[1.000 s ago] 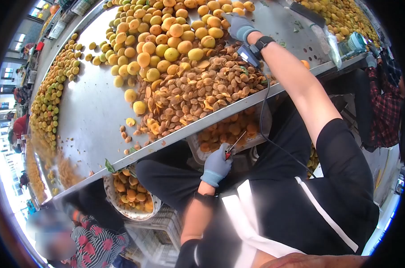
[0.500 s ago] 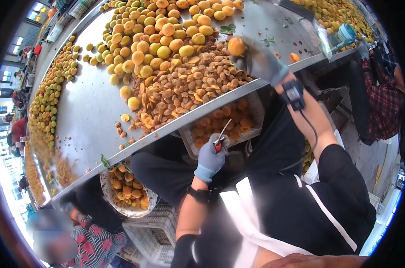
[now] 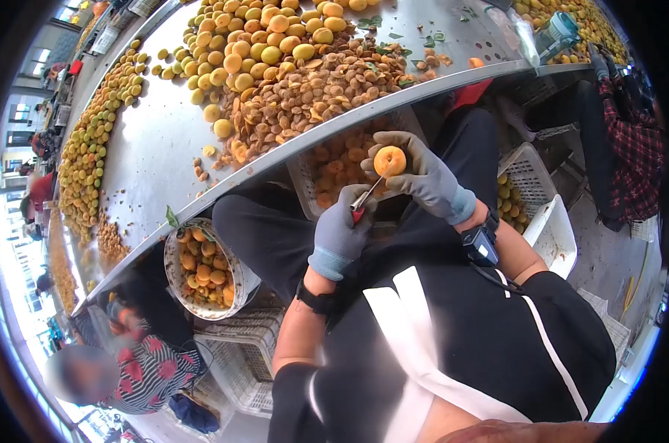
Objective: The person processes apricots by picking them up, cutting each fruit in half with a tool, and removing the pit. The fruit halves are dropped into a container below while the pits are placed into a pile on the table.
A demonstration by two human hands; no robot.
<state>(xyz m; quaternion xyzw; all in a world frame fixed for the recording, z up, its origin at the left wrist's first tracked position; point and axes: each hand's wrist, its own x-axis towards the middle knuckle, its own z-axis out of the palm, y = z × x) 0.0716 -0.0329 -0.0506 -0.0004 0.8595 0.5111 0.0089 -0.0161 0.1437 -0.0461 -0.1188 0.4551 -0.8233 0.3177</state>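
Observation:
My left hand [image 3: 340, 235], in a grey glove, is closed around the red handle of a small knife [image 3: 369, 195]. The thin blade points up and right, its tip right at the underside of an apricot [image 3: 390, 161]. Gloved fingers of my right hand [image 3: 432, 181] grip that orange fruit from the side and above. Both hands are over my lap, in front of the metal table edge. Below and behind them, a crate [image 3: 299, 177] of orange apricot pieces is partly hidden by the hands.
The metal table [image 3: 146, 148] bears a heap of whole apricots [image 3: 253, 44] and a mound of pits [image 3: 312, 100]. A white bucket [image 3: 173, 284] of apricots stands at left, beside stacked crates [image 3: 257, 347]. People sit at lower left [image 3: 153, 369] and at right [image 3: 629, 148].
My right hand has come back from over the table to my lap with the apricot, meeting the knife. My left hand has lifted slightly, and the view has shifted.

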